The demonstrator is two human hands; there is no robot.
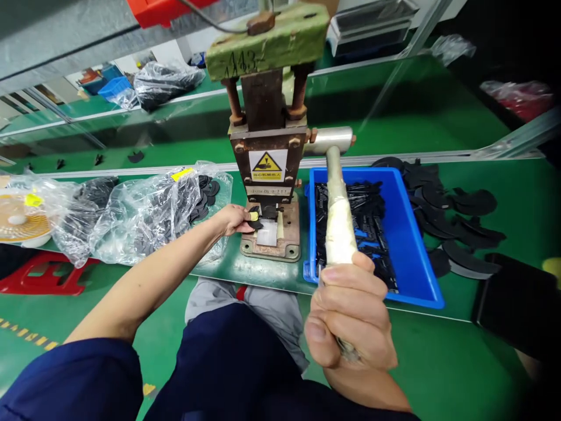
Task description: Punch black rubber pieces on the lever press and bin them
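In the middle of the bench stands a hand press (pixel 268 131) with a green top block and a yellow warning label. Its long lever (pixel 337 187), wrapped in pale tape, slopes down toward me, and my right hand (pixel 353 313) is closed around the lower end. My left hand (pixel 236 219) pinches a flat black piece (pixel 253 225) at the left side of the press base (pixel 287 248), close beside the metal plate (pixel 267 233) under the ram. A yellow bit shows at the fingertips; whether it is worn on a finger I cannot tell.
Right of the press sits a blue bin (pixel 405 245) of thin black parts. Curved black pieces (pixel 471 202) lie beyond it. Clear plastic bags (pixel 144 210) with black pieces lie on the left, near an orange fan (pixel 24 216). A red stool (pixel 44 275) stands below.
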